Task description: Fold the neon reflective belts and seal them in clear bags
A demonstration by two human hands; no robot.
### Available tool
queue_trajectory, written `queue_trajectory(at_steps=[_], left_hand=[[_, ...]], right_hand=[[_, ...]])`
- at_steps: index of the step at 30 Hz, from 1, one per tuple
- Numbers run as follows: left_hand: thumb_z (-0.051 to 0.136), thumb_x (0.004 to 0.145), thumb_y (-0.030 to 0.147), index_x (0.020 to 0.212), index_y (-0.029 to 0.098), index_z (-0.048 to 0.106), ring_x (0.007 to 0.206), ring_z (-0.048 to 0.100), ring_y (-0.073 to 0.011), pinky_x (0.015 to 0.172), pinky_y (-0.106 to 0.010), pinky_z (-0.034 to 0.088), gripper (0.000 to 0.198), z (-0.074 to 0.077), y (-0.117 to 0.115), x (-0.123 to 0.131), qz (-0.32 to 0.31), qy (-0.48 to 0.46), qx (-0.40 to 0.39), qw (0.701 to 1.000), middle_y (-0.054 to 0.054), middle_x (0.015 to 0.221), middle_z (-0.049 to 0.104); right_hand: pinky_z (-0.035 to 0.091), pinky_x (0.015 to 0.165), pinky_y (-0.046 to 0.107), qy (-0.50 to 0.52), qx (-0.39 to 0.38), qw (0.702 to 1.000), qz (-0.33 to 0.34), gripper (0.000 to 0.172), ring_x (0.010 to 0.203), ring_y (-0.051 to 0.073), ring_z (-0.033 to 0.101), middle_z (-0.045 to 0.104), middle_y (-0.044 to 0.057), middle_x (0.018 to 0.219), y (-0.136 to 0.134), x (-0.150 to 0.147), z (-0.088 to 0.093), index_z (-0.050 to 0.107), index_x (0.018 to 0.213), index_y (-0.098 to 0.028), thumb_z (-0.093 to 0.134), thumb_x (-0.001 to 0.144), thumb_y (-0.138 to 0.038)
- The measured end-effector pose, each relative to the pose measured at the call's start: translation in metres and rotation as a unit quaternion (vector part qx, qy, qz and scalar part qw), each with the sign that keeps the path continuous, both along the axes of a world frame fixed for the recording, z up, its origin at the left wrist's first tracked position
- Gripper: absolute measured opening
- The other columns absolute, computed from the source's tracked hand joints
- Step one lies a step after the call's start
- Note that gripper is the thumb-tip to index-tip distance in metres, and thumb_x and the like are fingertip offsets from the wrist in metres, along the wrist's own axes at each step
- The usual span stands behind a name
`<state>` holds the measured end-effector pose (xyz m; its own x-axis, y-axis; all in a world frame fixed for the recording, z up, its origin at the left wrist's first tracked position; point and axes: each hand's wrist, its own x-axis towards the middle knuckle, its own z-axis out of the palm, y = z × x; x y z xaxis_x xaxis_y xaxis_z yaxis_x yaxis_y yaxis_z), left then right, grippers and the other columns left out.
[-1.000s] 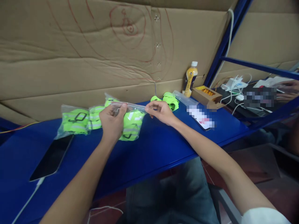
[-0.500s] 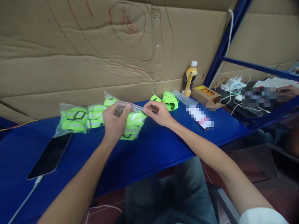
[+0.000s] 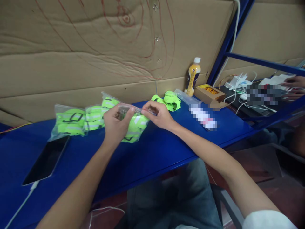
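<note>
Between my hands is a clear zip bag (image 3: 135,128) with folded neon-green reflective straps inside, raised over the blue table. My left hand (image 3: 117,123) grips its top edge at the left, thumb laid along the seal. At the right end of the same edge, my right hand (image 3: 159,115) pinches the plastic between thumb and fingers. Left of my hands, more filled bags (image 3: 70,121) of green straps stand against the cardboard. Loose green straps (image 3: 172,101) lie coiled just beyond my right hand.
A tablet (image 3: 47,160) with a white cable lies on the blue table (image 3: 133,165) at left. Toward the right are a yellow-labelled bottle (image 3: 192,78), an open cardboard box (image 3: 211,95), clear plastic (image 3: 187,98) and a blurred-out phone (image 3: 203,117). Another person's hand (image 3: 295,82) shows at far right.
My right hand has moved slightly left along the bag's top edge, its fingers now closer together on the plastic. My left hand keeps its grip. The view has shifted slightly.
</note>
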<state>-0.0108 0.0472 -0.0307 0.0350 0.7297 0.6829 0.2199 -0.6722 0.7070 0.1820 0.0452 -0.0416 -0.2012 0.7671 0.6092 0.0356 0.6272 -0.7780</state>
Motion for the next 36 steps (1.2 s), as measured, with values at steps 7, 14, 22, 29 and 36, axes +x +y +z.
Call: queue_trajectory(at_steps=[7, 14, 22, 29, 36], left_hand=[[0.083, 0.090, 0.051, 0.090, 0.027, 0.082, 0.081, 0.072, -0.0236, 0.077, -0.036, 0.059, 0.023, -0.0005, 0.0001, 0.0002, -0.005, -0.002, -0.017, 1.000, -0.004, 0.086, 0.078], [0.082, 0.091, 0.047, 0.085, 0.026, 0.081, 0.074, 0.070, -0.0212, 0.071, -0.033, 0.055, 0.022, -0.0008, 0.0001, 0.0020, 0.014, 0.004, 0.007, 1.000, -0.003, 0.080, 0.076], [0.080, 0.091, 0.039, 0.085, 0.023, 0.082, 0.076, 0.072, -0.0213, 0.073, -0.032, 0.057, 0.017, 0.0005, -0.0016, 0.0033, 0.008, 0.000, -0.001, 1.000, -0.005, 0.082, 0.079], [0.081, 0.090, 0.045, 0.092, 0.021, 0.080, 0.081, 0.076, -0.0218, 0.075, -0.031, 0.061, 0.024, 0.0027, -0.0013, -0.0003, -0.027, -0.040, -0.044, 0.998, -0.008, 0.090, 0.079], [0.082, 0.091, 0.046, 0.093, 0.022, 0.078, 0.084, 0.077, -0.0212, 0.079, -0.033, 0.063, 0.025, -0.0014, -0.0005, 0.0040, -0.018, -0.090, -0.029, 0.995, -0.007, 0.093, 0.080]], right_hand=[[0.041, 0.068, 0.031, -0.048, 0.054, 0.997, -0.039, 0.034, 0.072, 0.014, 0.052, 0.062, 0.000, 0.082, -0.0005, 0.0037, 0.0013, 0.066, 0.089, -0.021, 0.070, 0.098, -0.053], [0.045, 0.073, 0.032, -0.100, 0.130, 0.985, -0.058, 0.018, 0.077, 0.016, 0.055, 0.064, 0.002, 0.085, -0.0037, 0.0076, 0.0050, 0.069, 0.089, -0.022, 0.065, 0.103, -0.034], [0.044, 0.072, 0.031, -0.111, 0.143, 0.981, -0.067, 0.017, 0.076, 0.015, 0.056, 0.065, 0.002, 0.085, 0.0015, 0.0066, 0.0018, 0.072, 0.093, -0.019, 0.065, 0.102, -0.032], [0.043, 0.071, 0.031, -0.079, 0.079, 0.991, -0.077, 0.017, 0.074, 0.016, 0.054, 0.064, 0.002, 0.081, 0.0026, 0.0048, -0.0012, 0.074, 0.090, -0.020, 0.069, 0.099, -0.033], [0.042, 0.068, 0.031, -0.050, 0.039, 0.995, -0.073, 0.020, 0.072, 0.015, 0.054, 0.064, 0.001, 0.081, 0.0040, 0.0026, -0.0032, 0.076, 0.089, -0.019, 0.071, 0.097, -0.038]])
